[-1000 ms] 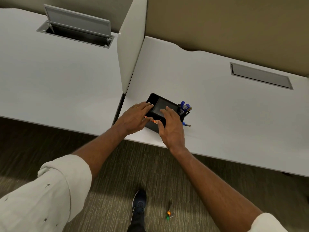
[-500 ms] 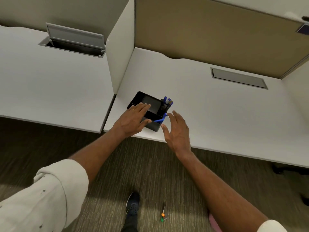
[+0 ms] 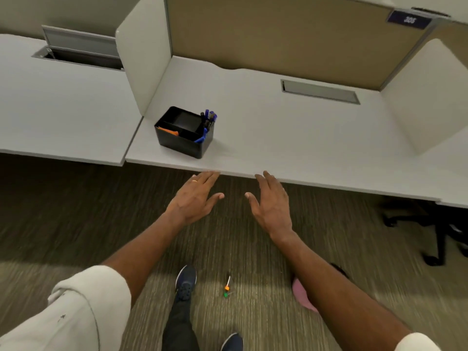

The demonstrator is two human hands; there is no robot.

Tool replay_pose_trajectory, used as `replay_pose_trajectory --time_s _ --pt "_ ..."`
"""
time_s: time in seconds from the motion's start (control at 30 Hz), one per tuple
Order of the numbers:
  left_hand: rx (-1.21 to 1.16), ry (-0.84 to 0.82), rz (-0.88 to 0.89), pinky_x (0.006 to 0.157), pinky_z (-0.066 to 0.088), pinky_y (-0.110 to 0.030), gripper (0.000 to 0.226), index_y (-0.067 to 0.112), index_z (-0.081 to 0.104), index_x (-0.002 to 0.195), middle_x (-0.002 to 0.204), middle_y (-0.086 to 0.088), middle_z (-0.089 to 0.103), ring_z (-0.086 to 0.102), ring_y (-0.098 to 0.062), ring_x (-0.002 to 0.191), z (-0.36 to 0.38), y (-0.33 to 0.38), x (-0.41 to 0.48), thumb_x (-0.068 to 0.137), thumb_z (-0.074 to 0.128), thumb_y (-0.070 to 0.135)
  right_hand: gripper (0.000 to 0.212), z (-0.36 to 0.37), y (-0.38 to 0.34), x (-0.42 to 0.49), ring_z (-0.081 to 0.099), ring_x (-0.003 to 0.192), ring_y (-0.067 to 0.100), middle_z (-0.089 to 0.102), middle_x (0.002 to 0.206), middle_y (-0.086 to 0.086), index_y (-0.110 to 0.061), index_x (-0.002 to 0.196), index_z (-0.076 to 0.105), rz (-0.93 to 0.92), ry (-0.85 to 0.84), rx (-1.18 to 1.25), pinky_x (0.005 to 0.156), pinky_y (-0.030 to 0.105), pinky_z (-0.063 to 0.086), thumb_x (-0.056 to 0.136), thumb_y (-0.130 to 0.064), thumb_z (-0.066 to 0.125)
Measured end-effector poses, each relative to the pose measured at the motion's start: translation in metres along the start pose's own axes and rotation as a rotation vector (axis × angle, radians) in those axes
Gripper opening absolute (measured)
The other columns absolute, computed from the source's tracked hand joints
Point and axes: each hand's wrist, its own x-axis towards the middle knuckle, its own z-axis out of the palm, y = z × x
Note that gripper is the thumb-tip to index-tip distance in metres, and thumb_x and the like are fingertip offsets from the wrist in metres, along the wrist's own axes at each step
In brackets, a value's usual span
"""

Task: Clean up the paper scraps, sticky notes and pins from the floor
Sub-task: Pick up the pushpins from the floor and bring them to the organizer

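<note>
Between pickups: left hand [image 3: 193, 198] and right hand [image 3: 272, 202] spread, grasping nothing, at white desk edge [image 3: 329, 184]. Orange and green push pins [image 3: 227, 290] on carpet beside dark shoe [image 3: 186, 281]; pink sticky note [image 3: 302, 295] partly behind right forearm. Next, likely: crouch, pinch pins carefully.

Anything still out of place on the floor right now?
Yes. Small orange and green push pins lie loose on the carpet beside the dark shoe, and a pink paper piece shows under the right forearm.

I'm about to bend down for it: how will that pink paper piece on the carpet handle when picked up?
The pink paper piece looks thin and flat, so probably light and floppy. It lies flush on the ribbed carpet, so an edge may need lifting first. The right forearm hides part of it, so its full shape is unclear.
</note>
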Motion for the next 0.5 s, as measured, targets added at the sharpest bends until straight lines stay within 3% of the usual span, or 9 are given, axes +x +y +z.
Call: replay_pose_trajectory --time_s 0.27,0.5 --pt "-0.061 -0.131 0.029 0.125 0.021 -0.041 0.070 0.020 0.017 0.158 0.163 -0.002 0.026 0.019 -0.018 0.152 0.067 0.063 -0.054 0.101 0.036 0.056 0.052 0.025 0.057 -0.090 0.025 0.147 0.020 0.032 0.156 0.001 -0.024 0.147 0.037 0.158 -0.013 -0.021 0.120 0.055 0.022 0.100 -0.043 0.049" --pt "-0.112 -0.258 0.039 0.123 0.024 -0.041 0.068 0.016 0.021 0.157 0.161 -0.004 0.031 0.023 -0.020 0.151 0.131 0.064 -0.089 0.102 0.038 0.053 0.050 0.087 0.090 -0.158 0.035 0.142 0.023 0.042 0.151 0.003 -0.020 0.142 0.045 0.326 -0.080 -0.037 0.114 0.055 0.032 0.096 -0.038 0.056"
